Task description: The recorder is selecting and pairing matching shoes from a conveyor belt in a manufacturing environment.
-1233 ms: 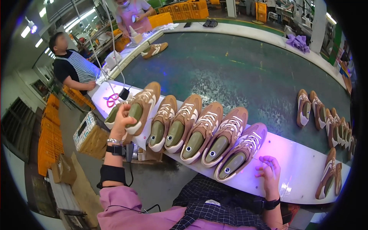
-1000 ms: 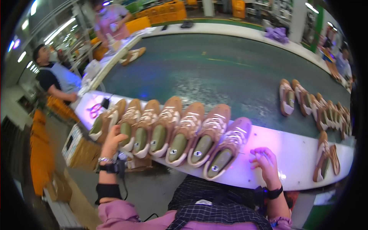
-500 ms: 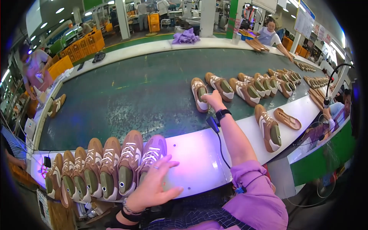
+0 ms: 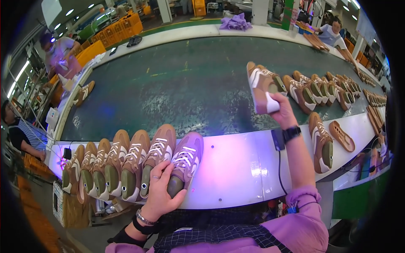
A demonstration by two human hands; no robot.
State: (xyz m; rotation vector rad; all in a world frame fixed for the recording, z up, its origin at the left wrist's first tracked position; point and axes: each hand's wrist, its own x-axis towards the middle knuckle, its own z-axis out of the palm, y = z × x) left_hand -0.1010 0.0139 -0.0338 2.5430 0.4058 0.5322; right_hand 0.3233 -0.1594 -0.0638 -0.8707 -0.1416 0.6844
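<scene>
My right hand [image 4: 283,110] grips a brown sneaker [image 4: 258,86] by its white heel and holds it tilted above the green belt, its side with the pale stripe showing. Another sneaker lies partly hidden behind it. At the near left, my left hand [image 4: 162,192] is around the heel of the last sneaker [image 4: 185,156] in a row on the white ledge. Its fingers lie along the shoe's left side, with the thumb by the heel. This shoe looks purplish under the light, and an olive-green shoe last fills its opening. Several similar laced sneakers [image 4: 137,154] stand beside it.
The green conveyor belt [image 4: 168,88] carries several sneakers [image 4: 299,90] at the right. On the white ledge [image 4: 236,168] rest a single sneaker [image 4: 319,141], a brown sole [image 4: 341,135] and a black cable [image 4: 280,168]. Co-workers are at the far left and far right.
My right hand has lifted the sneaker from the belt and tilted it. My left hand has moved from hovering over the row's end shoe to its heel. The view has shifted.
</scene>
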